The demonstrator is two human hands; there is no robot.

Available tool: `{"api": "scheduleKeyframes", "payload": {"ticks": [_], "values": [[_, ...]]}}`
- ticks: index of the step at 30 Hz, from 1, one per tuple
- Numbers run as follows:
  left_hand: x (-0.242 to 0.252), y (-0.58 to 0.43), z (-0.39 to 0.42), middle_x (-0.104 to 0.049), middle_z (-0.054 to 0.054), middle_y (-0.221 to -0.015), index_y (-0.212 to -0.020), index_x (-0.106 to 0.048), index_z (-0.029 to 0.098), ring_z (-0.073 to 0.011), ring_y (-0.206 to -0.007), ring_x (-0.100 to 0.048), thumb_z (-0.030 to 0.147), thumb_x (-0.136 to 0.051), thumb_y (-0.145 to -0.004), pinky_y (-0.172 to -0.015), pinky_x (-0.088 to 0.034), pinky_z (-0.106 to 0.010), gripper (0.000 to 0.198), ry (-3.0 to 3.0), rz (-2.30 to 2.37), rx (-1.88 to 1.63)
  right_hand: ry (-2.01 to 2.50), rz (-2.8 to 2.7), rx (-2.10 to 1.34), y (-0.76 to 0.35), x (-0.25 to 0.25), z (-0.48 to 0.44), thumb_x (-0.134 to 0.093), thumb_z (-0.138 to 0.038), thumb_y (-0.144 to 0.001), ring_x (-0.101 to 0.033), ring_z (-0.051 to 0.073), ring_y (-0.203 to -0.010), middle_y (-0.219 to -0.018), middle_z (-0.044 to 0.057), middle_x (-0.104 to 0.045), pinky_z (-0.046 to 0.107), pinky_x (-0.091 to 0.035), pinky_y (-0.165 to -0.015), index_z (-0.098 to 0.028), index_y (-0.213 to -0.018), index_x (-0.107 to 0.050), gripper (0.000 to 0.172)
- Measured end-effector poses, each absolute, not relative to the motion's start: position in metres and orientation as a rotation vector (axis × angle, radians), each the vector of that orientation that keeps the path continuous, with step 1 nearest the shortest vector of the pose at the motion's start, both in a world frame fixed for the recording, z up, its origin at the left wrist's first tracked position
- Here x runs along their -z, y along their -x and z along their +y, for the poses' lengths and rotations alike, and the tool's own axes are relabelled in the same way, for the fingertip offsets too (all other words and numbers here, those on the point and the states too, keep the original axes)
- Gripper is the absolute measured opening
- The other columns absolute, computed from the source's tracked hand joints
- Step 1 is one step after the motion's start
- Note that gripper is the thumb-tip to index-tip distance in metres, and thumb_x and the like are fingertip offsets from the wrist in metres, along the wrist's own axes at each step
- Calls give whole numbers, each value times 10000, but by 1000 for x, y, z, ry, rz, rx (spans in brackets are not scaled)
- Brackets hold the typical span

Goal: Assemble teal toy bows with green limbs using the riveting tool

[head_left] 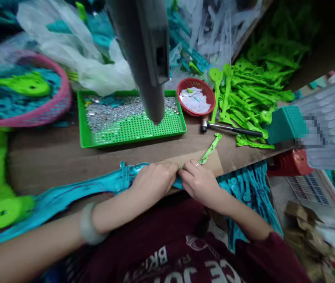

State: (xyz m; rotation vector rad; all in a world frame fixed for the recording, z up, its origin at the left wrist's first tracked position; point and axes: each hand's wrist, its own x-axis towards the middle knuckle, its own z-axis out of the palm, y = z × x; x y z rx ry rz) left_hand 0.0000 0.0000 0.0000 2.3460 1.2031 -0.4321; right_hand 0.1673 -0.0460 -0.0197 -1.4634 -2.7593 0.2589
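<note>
Green piece (210,149) pinched by right hand (201,182); left hand (155,181) touching.

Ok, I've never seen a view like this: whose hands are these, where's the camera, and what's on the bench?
The one picture comes from a camera on the person's head, looking down. Both bare hands are theirs: the left hand grips a teal bundle at the bench edge, the right hand pinches a green plastic piece. Beyond lie a green tray of small metal discs, a red basket of white bits, a hammer and a pile of green parts.
</note>
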Motion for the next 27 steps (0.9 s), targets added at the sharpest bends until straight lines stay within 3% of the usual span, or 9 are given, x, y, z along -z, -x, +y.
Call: {"api": "scheduleKeyframes", "payload": {"ticks": [9,16,21,27], "values": [[0,36,4,-740,-64,-842,-870,-673,175,-232,-742,-696,228,-475,-964,-629,-412,-309,226,-2341,1172,170,1467,-2838,-233,-160,19,-48,-526,-178,-1003,-554,247,-955,-992,105,-625,370,-507,-726,-129,-1104,-663,177],[2,46,10,-730,-51,-859,-957,-722,199,-194,-734,-677,248,-469,-981,-623,-419,-283,259,-2491,944,94,1449,-2838,-223,-162,20,-51,-522,-173,-1005,-545,250,-956,-991,105,-624,369,-506,-720,-132,-1163,-648,206],[6,30,15,-684,-40,-795,-887,-713,187,-179,-670,-624,216,-535,-954,-570,-386,-282,193,-2624,874,105,1437,-2832,-193,-163,23,-54,-487,-178,-1019,-536,247,-969,-994,112,-614,367,-503,-749,-133,-1163,-647,219],[14,28,-9,-652,-90,-861,-833,-711,162,-248,-802,-610,229,-592,-947,-639,-442,-342,179,-2948,803,-114,1373,-2828,-186,-170,23,-52,-463,-186,-1027,-521,257,-996,-1024,126,-595,379,-504,-783,-122,-1214,-631,259]]}}
